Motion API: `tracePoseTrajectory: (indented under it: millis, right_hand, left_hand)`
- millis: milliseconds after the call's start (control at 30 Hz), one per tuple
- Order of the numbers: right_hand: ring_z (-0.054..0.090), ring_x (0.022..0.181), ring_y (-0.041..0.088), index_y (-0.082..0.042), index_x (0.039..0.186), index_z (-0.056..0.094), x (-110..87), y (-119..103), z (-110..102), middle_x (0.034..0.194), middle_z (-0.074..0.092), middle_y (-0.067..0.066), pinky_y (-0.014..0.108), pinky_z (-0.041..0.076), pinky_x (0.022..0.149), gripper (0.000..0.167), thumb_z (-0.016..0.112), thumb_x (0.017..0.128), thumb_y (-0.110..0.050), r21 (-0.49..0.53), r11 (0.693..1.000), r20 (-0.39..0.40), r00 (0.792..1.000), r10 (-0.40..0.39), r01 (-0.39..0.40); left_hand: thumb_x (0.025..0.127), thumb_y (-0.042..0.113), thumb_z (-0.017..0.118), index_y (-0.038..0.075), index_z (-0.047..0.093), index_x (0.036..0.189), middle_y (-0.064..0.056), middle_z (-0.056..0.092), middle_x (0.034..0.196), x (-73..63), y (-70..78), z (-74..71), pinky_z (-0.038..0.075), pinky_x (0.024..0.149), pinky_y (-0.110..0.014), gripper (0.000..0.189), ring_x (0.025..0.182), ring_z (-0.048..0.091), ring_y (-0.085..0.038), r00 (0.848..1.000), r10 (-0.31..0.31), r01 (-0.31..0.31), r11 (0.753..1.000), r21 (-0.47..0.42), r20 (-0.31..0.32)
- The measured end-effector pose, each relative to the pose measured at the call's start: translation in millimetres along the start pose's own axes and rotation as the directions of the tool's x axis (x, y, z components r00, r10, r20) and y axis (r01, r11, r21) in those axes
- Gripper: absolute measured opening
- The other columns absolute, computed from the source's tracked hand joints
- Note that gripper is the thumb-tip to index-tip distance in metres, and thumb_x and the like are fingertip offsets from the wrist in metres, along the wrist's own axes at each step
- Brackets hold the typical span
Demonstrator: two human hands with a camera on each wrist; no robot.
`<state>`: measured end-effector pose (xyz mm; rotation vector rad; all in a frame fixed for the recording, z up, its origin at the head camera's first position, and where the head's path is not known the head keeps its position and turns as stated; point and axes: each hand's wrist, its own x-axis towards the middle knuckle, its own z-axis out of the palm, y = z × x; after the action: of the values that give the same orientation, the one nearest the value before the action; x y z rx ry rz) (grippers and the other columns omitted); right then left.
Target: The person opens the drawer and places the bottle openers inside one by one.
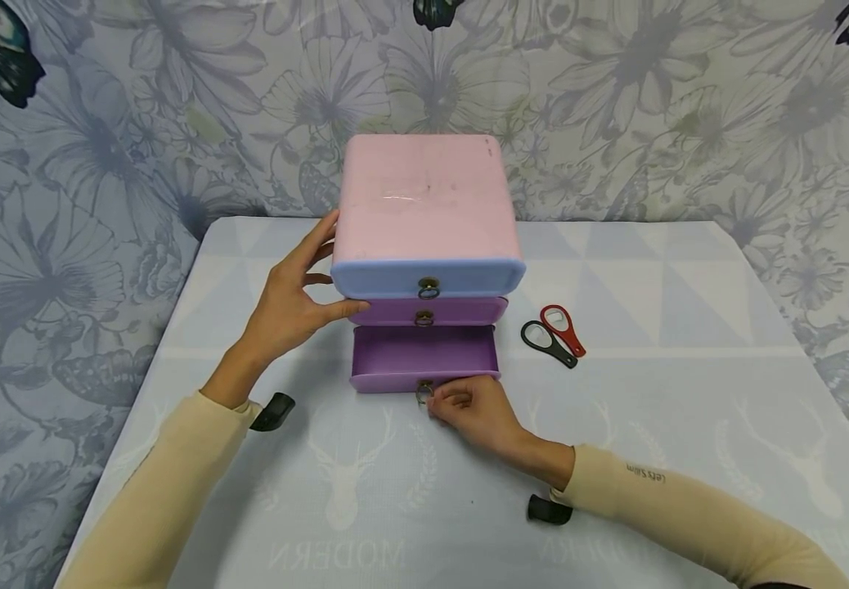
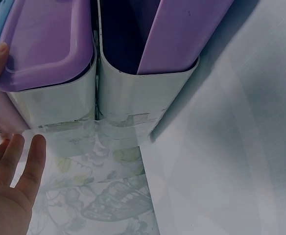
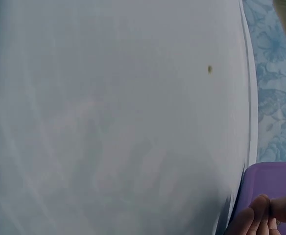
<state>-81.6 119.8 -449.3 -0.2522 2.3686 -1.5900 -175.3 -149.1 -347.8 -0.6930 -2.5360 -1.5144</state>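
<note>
A small drawer cabinet with a pink top stands on the table. Its blue top drawer and purple middle drawer are closed or nearly so. The purple bottom drawer is pulled out, and its inside shows. My right hand pinches the ring pull of that drawer between thumb and fingertips. My left hand rests against the cabinet's left side, thumb on the front and fingers spread along the side. In the left wrist view, the left fingers look nearly straight.
To the right of the cabinet lie two small ring-handled items, one red and one black, overlapping. A pale patterned cloth covers the table. Floral fabric hangs behind it.
</note>
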Motion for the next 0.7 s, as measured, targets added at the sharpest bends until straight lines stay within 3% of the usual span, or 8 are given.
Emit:
tracePoseTrajectory:
  millis: [167, 533, 700]
  right_hand:
    - [0.064, 0.068, 0.006, -0.002, 0.091, 0.079, -11.4, -2, 3, 0.081, 0.076, 0.009, 0.018, 0.051, 0.061, 0.009, 0.075, 0.089, -0.010, 0.006, 1.000, 0.007, 1.000, -0.007, 0.007]
    - [0.064, 0.067, 0.003, -0.001, 0.091, 0.078, -32.5, 0, 15, 0.079, 0.076, 0.009, 0.018, 0.052, 0.062, 0.010, 0.073, 0.090, -0.010, 0.021, 1.000, 0.013, 1.000, -0.004, 0.004]
    - [0.064, 0.066, 0.002, -0.002, 0.090, 0.079, -38.8, -1, 16, 0.078, 0.075, 0.007, 0.019, 0.053, 0.062, 0.009, 0.073, 0.090, -0.009, 0.023, 1.000, 0.006, 1.000, 0.014, -0.015]
  left_hand:
    - [0.072, 0.006, 0.090, 0.040, 0.022, 0.159, 0.008, 0.034, 0.161, 1.9, -13.7, 0.5, 0.051, 0.093, -0.048, 0.115, 0.141, 0.045, -0.017, 1.000, 0.009, -0.009, 1.000, -0.015, -0.003]
    - [0.076, 0.000, 0.086, 0.025, 0.022, 0.162, -0.003, 0.035, 0.161, -3.1, 16.9, -2.4, 0.050, 0.093, -0.046, 0.110, 0.140, 0.046, -0.024, 1.000, -0.001, 0.001, 1.000, 0.003, 0.004]
    - [0.075, 0.003, 0.087, 0.029, 0.022, 0.161, -0.001, 0.035, 0.161, -1.4, 6.4, -0.9, 0.050, 0.094, -0.046, 0.111, 0.141, 0.045, -0.021, 1.000, -0.011, 0.011, 1.000, 0.004, 0.002]
